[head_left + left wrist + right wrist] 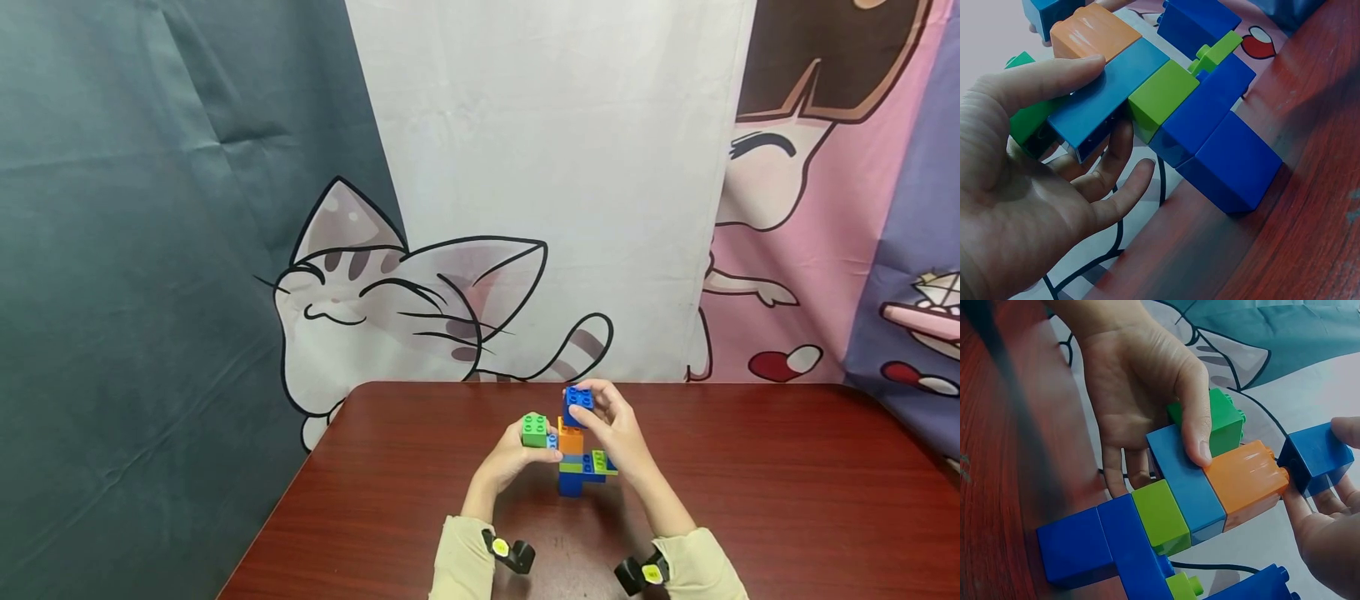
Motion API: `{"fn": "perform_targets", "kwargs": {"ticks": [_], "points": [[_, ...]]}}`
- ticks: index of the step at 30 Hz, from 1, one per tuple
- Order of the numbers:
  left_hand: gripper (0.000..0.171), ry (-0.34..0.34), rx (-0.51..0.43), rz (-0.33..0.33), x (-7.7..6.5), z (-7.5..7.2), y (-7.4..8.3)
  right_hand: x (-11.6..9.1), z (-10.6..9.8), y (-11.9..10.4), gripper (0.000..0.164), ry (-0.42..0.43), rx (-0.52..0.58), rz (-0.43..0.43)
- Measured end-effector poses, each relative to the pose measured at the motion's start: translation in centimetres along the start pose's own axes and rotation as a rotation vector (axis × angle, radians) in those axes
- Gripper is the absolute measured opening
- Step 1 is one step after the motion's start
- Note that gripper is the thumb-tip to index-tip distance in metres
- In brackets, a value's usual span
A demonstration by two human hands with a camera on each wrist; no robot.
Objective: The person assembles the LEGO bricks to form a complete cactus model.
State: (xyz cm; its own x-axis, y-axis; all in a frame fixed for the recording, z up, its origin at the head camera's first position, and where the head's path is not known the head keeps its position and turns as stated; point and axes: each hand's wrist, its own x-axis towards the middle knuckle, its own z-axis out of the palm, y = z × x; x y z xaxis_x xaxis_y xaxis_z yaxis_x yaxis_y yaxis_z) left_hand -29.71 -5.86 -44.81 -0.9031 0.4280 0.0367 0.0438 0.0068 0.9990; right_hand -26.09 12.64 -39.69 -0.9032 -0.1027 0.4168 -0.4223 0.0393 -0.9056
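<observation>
A figure of stacked toy building bricks stands on the table. Its base is a dark blue brick (1235, 165), with a longer blue brick, a lime brick (1163, 97), a medium blue brick (1188, 481) and an orange brick (570, 442) stacked above. My left hand (504, 457) pinches the medium blue brick, thumb on one side and fingers behind. A green brick (534, 430) sits on that brick's left end. Between thumb and fingers, my right hand (621, 429) holds a loose-looking blue brick (1316, 456), slightly tilted, right at the orange brick's studs. Whether they touch is unclear.
The reddish-brown wooden table (360, 517) spreads around the figure. On the figure's right side a small lime piece (600, 460) and another blue brick (1254, 584) stick out. A cartoon-printed cloth (465, 167) hangs behind the table.
</observation>
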Motion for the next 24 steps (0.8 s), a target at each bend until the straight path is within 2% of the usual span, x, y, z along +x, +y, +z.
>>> {"fn": "perform_targets", "kwargs": {"ticks": [24], "points": [[0.047, -0.004, 0.011, 0.008, 0.14, 0.07, -0.01, 0.13, -0.54, 0.53, 0.03, -0.038, -0.088, -0.003]]}}
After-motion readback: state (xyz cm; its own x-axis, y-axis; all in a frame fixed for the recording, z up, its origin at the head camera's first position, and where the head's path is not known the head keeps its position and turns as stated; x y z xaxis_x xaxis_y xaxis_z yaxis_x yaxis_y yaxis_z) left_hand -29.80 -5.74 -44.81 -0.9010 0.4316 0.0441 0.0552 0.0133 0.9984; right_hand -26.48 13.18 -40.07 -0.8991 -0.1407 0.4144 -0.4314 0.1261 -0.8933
